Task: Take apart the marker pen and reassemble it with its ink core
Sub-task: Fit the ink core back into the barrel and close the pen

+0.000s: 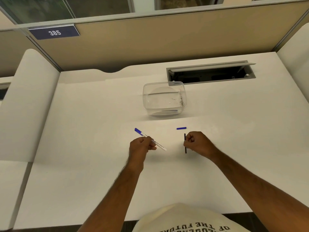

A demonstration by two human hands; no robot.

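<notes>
The marker pen (150, 139) lies slanted in the left hand (140, 146), which grips its middle; its blue end points up-left. The right hand (195, 144) pinches the dark ink core (185, 143), held upright. A blue cap (181, 128) lies on the bench (83, 148) beyond. The clear box (164, 97) behind seems to hold only small bits.

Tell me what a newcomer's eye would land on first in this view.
The two hands at the middle of the white desk draw the eye: the left hand grips the white marker barrel with its blue cap, the right hand pinches the thin dark ink core. Just beyond them lies a small blue end piece, and farther back a clear plastic container.
</notes>
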